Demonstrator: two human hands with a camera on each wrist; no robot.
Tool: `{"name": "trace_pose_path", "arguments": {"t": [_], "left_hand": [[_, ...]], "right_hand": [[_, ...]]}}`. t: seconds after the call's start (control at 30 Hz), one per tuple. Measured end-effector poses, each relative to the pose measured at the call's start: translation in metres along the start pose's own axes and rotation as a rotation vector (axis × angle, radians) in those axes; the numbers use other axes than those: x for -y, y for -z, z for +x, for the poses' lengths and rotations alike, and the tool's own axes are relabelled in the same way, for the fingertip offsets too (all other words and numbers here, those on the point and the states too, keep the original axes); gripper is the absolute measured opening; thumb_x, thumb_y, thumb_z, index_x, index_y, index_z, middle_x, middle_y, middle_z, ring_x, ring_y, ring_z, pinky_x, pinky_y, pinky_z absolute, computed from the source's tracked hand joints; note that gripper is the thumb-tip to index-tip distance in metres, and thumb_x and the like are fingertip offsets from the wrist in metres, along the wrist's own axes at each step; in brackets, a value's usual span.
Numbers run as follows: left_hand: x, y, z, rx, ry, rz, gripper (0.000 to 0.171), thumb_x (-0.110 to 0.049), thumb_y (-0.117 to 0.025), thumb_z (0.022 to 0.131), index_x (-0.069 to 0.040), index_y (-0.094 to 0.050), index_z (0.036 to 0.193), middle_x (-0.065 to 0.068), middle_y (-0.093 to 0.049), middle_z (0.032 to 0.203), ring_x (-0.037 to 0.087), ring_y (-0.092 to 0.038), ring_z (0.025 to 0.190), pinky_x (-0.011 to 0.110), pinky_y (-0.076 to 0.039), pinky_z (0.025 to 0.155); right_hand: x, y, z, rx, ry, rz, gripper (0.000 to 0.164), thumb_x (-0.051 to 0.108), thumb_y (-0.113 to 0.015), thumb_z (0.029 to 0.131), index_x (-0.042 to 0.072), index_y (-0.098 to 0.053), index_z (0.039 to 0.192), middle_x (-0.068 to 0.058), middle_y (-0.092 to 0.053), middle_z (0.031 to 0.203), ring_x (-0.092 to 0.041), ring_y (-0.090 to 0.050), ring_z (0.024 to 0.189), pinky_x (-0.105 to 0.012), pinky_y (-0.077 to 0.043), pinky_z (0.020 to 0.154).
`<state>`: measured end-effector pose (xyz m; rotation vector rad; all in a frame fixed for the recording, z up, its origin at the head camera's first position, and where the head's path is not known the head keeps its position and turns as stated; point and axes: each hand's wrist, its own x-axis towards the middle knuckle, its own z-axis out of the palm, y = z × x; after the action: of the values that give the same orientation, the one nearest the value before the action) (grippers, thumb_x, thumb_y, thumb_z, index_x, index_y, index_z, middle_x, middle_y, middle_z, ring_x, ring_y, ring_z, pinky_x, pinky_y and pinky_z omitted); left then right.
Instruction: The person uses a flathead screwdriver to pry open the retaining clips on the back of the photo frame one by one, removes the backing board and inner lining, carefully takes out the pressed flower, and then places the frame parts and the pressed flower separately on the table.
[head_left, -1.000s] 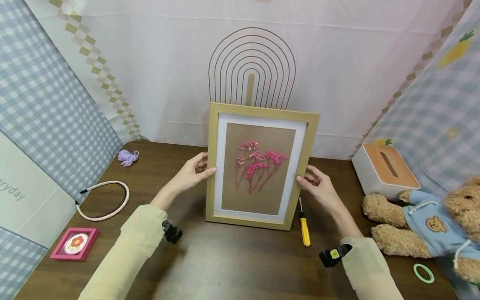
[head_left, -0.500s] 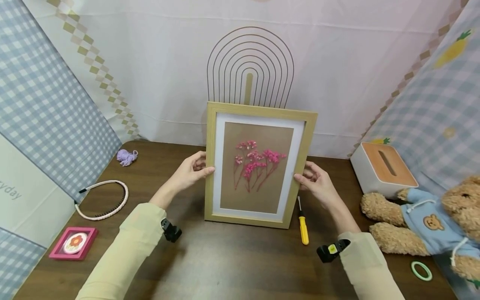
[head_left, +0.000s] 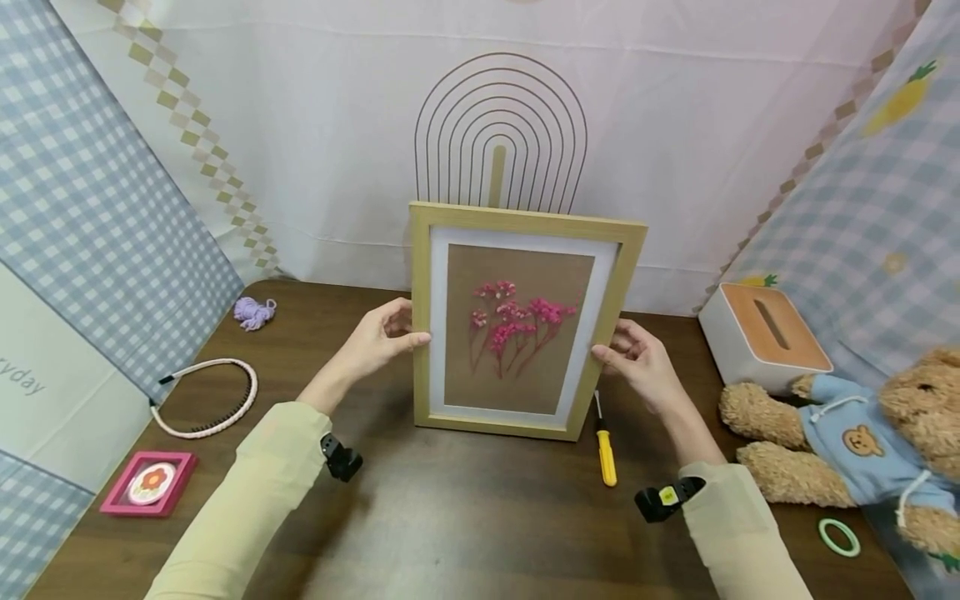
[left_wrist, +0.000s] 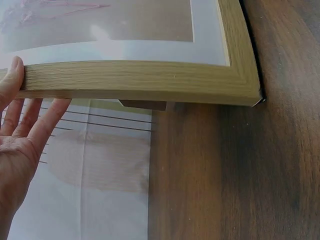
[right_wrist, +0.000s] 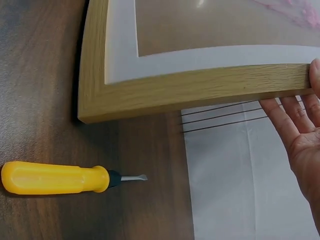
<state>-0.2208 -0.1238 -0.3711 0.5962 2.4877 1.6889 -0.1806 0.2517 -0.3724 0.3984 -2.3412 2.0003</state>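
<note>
A light wooden picture frame (head_left: 525,220) stands nearly upright on the table, its top leaning a little toward me. Inside a white mat, pink dried-looking flowers (head_left: 512,314) show against brown backing. My left hand (head_left: 377,340) grips the left side, thumb on the front and fingers behind the edge. On the opposite side my right hand (head_left: 639,363) holds it the same way. A small dark piece (left_wrist: 142,104) juts out behind the frame in the left wrist view; most of the back is hidden. Beside the lower right corner lies a yellow-handled screwdriver (right_wrist: 55,178), touched by neither hand.
A white tissue box (head_left: 750,354) with wooden lid and a teddy bear (head_left: 862,437) are at right, with a green ring (head_left: 838,537) below. At left lie purple yarn (head_left: 253,313), a headband (head_left: 251,392) and a pink box (head_left: 112,504). A white cloth (head_left: 337,150) hangs behind.
The frame's lower edge has shifted back, away from me, while its top has tipped slightly toward me. Both hands keep their hold on the sides. The screwdriver lies where it was.
</note>
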Motion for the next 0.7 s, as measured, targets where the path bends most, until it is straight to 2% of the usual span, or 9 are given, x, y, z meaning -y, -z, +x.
{"name": "trace_pose_path", "arguments": {"t": [0.13,0.2,0.23,0.3,0.4,0.47,0.6,0.7], "left_hand": [[-0.002,0.000,-0.002,-0.052,-0.028,0.028,0.030,-0.010,-0.072,0.080,0.001,-0.055,0.102,0.013,-0.066,0.088,0.001,-0.058,0.075,0.019,-0.049,0.064],[-0.002,0.001,-0.003,-0.077,-0.039,0.048,0.028,-0.011,-0.074,0.078,0.000,-0.054,0.095,0.006,-0.061,0.078,0.001,-0.053,0.070,0.017,-0.043,0.060],[-0.002,0.001,-0.004,-0.087,-0.046,0.053,0.029,-0.011,-0.075,0.077,0.000,-0.052,0.091,0.003,-0.057,0.074,0.002,-0.050,0.067,0.017,-0.040,0.058],[-0.002,0.002,-0.005,-0.104,-0.057,0.070,0.031,-0.011,-0.076,0.076,0.000,-0.048,0.086,0.002,-0.047,0.068,0.005,-0.041,0.063,0.018,-0.033,0.054],[-0.001,0.002,-0.006,-0.113,-0.070,0.084,0.034,-0.011,-0.076,0.075,0.001,-0.045,0.082,0.002,-0.037,0.066,0.008,-0.033,0.061,0.021,-0.027,0.053],[0.000,0.003,-0.007,-0.117,-0.081,0.089,0.034,-0.011,-0.077,0.075,0.002,-0.045,0.081,0.003,-0.036,0.065,0.007,-0.032,0.061,0.020,-0.025,0.053],[0.001,0.001,-0.009,-0.112,-0.114,0.041,0.027,-0.004,-0.075,0.074,0.003,-0.057,0.093,0.010,-0.060,0.077,-0.005,-0.050,0.069,0.012,-0.040,0.061],[0.003,-0.001,-0.011,-0.114,-0.137,0.049,0.030,0.001,-0.075,0.073,0.004,-0.061,0.100,0.019,-0.068,0.093,-0.007,-0.057,0.076,0.013,-0.048,0.069]], "right_hand": [[0.004,0.000,0.000,-0.078,-0.005,-0.108,0.032,0.001,-0.064,0.085,0.004,-0.054,0.115,0.027,-0.066,0.084,0.005,-0.059,0.072,-0.014,-0.052,0.062],[0.006,-0.001,-0.001,-0.123,-0.027,-0.152,0.032,0.000,-0.066,0.082,0.001,-0.054,0.112,0.029,-0.063,0.080,0.007,-0.057,0.071,-0.012,-0.050,0.062],[0.007,-0.001,-0.001,-0.138,-0.038,-0.163,0.030,0.000,-0.067,0.081,0.003,-0.056,0.109,0.030,-0.063,0.078,0.007,-0.056,0.070,-0.011,-0.049,0.062],[0.008,-0.001,-0.001,-0.157,-0.058,-0.147,0.027,-0.002,-0.068,0.080,0.014,-0.059,0.100,0.030,-0.063,0.076,0.007,-0.055,0.070,-0.011,-0.048,0.062],[0.007,-0.002,-0.001,-0.149,-0.061,-0.091,0.035,-0.004,-0.068,0.079,0.029,-0.061,0.086,0.029,-0.065,0.076,0.008,-0.058,0.071,-0.011,-0.049,0.063],[0.007,-0.002,-0.001,-0.139,-0.045,-0.052,0.039,-0.006,-0.067,0.079,0.033,-0.062,0.082,0.027,-0.067,0.077,0.007,-0.061,0.072,-0.011,-0.050,0.063],[0.005,-0.002,-0.001,-0.112,0.005,0.035,0.044,-0.012,-0.066,0.077,0.031,-0.068,0.085,0.022,-0.071,0.080,0.005,-0.065,0.075,-0.012,-0.052,0.065],[0.003,-0.001,-0.001,-0.084,0.038,0.073,0.047,-0.015,-0.065,0.075,0.030,-0.072,0.086,0.018,-0.072,0.081,0.003,-0.066,0.077,-0.013,-0.053,0.066]]}}
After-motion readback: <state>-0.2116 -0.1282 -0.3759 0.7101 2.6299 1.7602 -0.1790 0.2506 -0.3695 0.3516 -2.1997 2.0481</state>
